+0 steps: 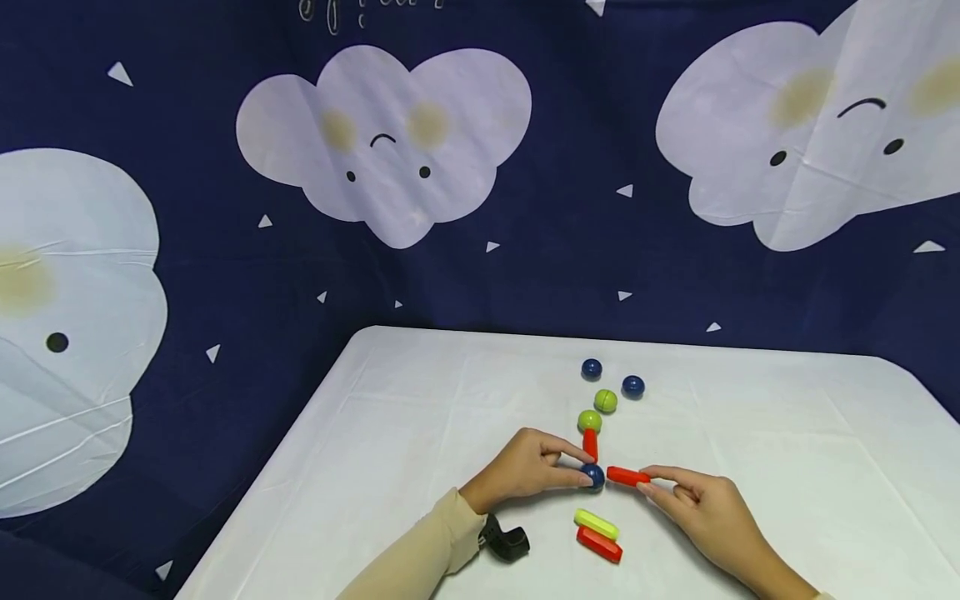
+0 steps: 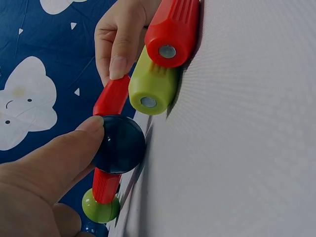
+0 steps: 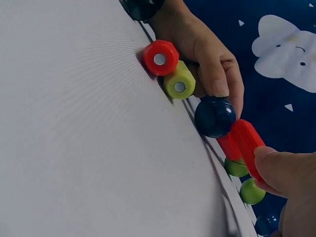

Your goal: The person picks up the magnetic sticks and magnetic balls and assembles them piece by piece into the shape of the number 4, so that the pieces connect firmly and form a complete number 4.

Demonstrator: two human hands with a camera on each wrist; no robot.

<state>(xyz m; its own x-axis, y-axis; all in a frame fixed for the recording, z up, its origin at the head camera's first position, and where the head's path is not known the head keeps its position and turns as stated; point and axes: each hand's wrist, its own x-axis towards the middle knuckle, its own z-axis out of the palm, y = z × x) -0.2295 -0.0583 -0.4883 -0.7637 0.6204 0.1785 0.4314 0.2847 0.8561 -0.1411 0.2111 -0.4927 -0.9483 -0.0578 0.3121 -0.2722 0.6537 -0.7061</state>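
My left hand (image 1: 528,467) pinches a dark blue ball (image 1: 592,476), thumb on its side and index finger at its far edge. From that ball a red magnetic rod (image 1: 590,445) runs away to a green ball (image 1: 589,421). Thumb and fingers of my right hand (image 1: 701,508) grip a second red magnetic rod (image 1: 627,476) by its outer end. In the head view a small gap shows between this rod's free tip and the blue ball (image 3: 215,117). A yellow-green rod (image 1: 597,524) and another red rod (image 1: 599,544) lie side by side nearer me, silver discs in their ends.
Beyond the joined pieces lie another green ball (image 1: 606,401) and two dark blue balls (image 1: 592,369). Everything rests on a white-covered table (image 1: 795,433). A dark blue cloth with cloud faces (image 1: 570,275) hangs behind it. A black wrist device (image 1: 507,542) sits below my left sleeve.
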